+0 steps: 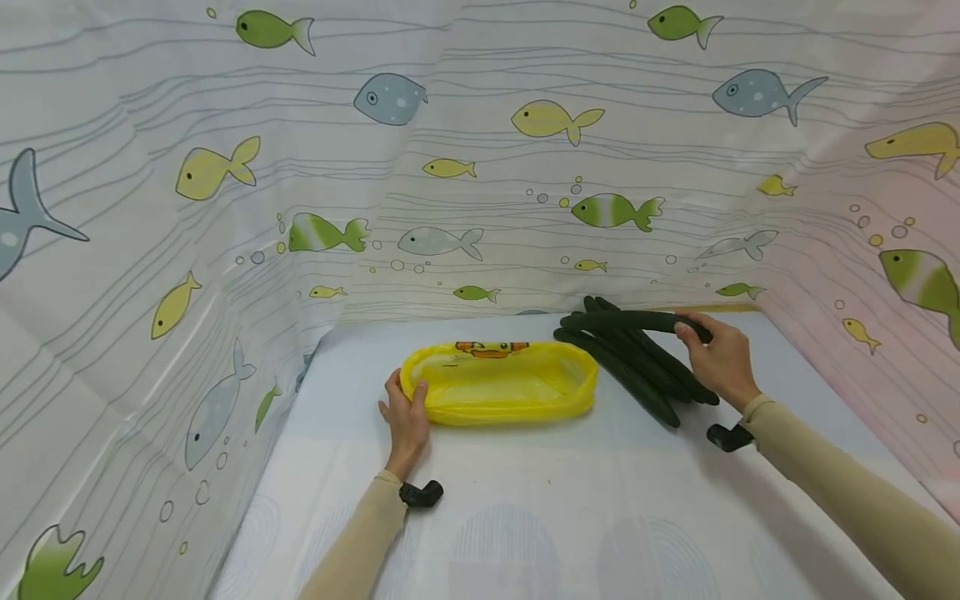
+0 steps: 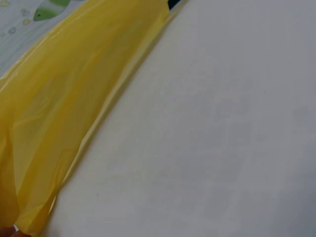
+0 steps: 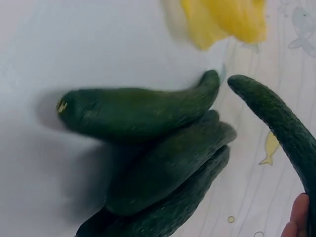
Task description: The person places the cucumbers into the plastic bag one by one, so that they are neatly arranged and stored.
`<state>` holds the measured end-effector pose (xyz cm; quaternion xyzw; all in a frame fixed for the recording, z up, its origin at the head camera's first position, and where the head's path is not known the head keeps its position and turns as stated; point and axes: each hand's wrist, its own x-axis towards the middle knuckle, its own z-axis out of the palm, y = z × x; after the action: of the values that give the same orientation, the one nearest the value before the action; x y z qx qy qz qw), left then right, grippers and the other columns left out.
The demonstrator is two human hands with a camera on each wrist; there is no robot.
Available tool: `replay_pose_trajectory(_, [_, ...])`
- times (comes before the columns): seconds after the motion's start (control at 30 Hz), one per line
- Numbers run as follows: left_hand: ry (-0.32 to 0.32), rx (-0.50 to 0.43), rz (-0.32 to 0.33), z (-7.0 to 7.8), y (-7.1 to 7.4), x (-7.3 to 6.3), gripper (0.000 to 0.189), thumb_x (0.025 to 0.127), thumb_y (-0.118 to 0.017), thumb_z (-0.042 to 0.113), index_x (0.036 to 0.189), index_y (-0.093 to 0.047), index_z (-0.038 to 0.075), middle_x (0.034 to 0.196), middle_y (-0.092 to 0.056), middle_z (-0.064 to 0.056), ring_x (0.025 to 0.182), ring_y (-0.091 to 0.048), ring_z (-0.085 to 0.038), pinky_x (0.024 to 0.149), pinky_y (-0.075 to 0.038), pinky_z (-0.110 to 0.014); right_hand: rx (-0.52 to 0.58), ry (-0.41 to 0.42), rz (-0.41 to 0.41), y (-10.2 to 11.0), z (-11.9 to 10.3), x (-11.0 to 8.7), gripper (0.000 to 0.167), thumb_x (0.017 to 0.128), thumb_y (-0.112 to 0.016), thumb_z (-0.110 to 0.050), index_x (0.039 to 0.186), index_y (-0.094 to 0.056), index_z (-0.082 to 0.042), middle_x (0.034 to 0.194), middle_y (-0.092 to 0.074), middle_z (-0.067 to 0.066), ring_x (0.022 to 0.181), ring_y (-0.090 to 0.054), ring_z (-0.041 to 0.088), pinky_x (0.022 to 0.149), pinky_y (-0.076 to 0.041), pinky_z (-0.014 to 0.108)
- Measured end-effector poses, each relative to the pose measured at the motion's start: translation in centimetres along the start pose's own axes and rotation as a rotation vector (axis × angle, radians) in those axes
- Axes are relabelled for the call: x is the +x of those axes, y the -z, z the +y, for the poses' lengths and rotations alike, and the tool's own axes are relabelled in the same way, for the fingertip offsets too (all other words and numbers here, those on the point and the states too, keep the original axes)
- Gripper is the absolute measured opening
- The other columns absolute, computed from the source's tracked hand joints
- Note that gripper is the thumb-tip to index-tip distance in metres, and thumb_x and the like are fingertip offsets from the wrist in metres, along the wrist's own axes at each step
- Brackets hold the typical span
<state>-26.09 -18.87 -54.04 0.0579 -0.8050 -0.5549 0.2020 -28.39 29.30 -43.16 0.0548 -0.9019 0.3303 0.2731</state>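
A long dark green cucumber [image 1: 637,321] is pinched near its right end by my right hand [image 1: 722,354], raised above a pile of cucumbers [image 1: 645,371]. In the right wrist view the held cucumber [image 3: 276,116] runs up from the fingers [image 3: 298,217], apart from several others [image 3: 143,113] lying side by side. My left hand [image 1: 407,417] grips the left end of a yellow plastic bag [image 1: 510,412], whose mouth is spread wide, with a cartoon face on its far rim. The left wrist view shows mostly the bag's side [image 2: 74,94]; that hand is almost out of sight there.
The pile lies just right of the bag on a white table [image 1: 517,500] with faint patterns. A fish-print curtain [image 1: 480,183] rises behind the table and along both sides.
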Motion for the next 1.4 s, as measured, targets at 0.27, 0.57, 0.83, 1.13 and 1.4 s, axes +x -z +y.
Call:
replay_pose_trajectory(0.27, [0.011, 0.001, 0.0, -0.2, 0.0, -0.2, 0.062, 0.108, -0.048, 0.03, 0.158, -0.029, -0.003, 0.162, -0.041, -0.027, 0.157, -0.032, -0.041, 0.127, 0.017, -0.063, 0.08, -0.044, -0.05, 0.7, -1.3, -0.1, 0.038, 0.108, -0.061, -0.028, 0.136, -0.07, -0.003, 0.108, -0.079, 0.024, 0.078, -0.054, -0.008, 0.065, -0.041, 0.01])
replay_pose_trajectory(0.57, [0.022, 0.015, -0.002, -0.2, 0.0, -0.2, 0.062, 0.109, -0.047, 0.031, 0.158, -0.028, -0.002, 0.162, -0.041, -0.026, 0.157, -0.033, -0.04, 0.127, 0.018, -0.064, 0.195, -0.027, -0.103, 0.9, -3.1, -0.7, 0.039, 0.108, -0.061, -0.027, 0.138, -0.069, -0.003, 0.107, -0.077, 0.024, 0.083, -0.058, -0.007, 0.064, -0.042, 0.014])
replay_pose_trajectory(0.83, [0.029, 0.012, -0.012, -0.2, 0.1, -0.1, 0.062, 0.11, -0.046, 0.031, 0.159, -0.027, -0.001, 0.163, -0.04, -0.026, 0.158, -0.031, -0.04, 0.127, 0.019, -0.063, 0.243, -0.02, -0.147, 1.2, -3.7, -1.1, 0.039, 0.108, -0.062, -0.026, 0.14, -0.068, -0.005, 0.108, -0.079, 0.02, 0.077, -0.062, -0.005, 0.068, -0.044, 0.011])
replay_pose_trajectory(1.13, [0.027, 0.02, -0.013, 0.1, 0.0, 0.1, 0.059, 0.11, -0.045, 0.029, 0.158, -0.028, -0.001, 0.162, -0.042, -0.025, 0.157, -0.034, -0.039, 0.127, 0.019, -0.064, 0.379, -0.054, -0.221, 1.1, -4.6, -1.7, 0.041, 0.108, -0.062, -0.025, 0.142, -0.066, -0.003, 0.102, -0.075, -0.016, 0.094, -0.07, -0.005, 0.086, -0.052, 0.005])
replay_pose_trajectory(1.4, [0.021, 0.018, -0.014, 0.2, 0.0, 0.1, 0.058, 0.11, -0.045, 0.029, 0.157, -0.029, -0.001, 0.161, -0.043, -0.025, 0.157, -0.034, -0.039, 0.127, 0.019, -0.064, 0.452, -0.114, -0.315, -0.4, -5.7, -2.4, 0.045, 0.109, -0.059, -0.028, 0.145, -0.063, 0.0, 0.123, -0.072, 0.005, 0.098, -0.068, -0.006, 0.091, -0.053, 0.007])
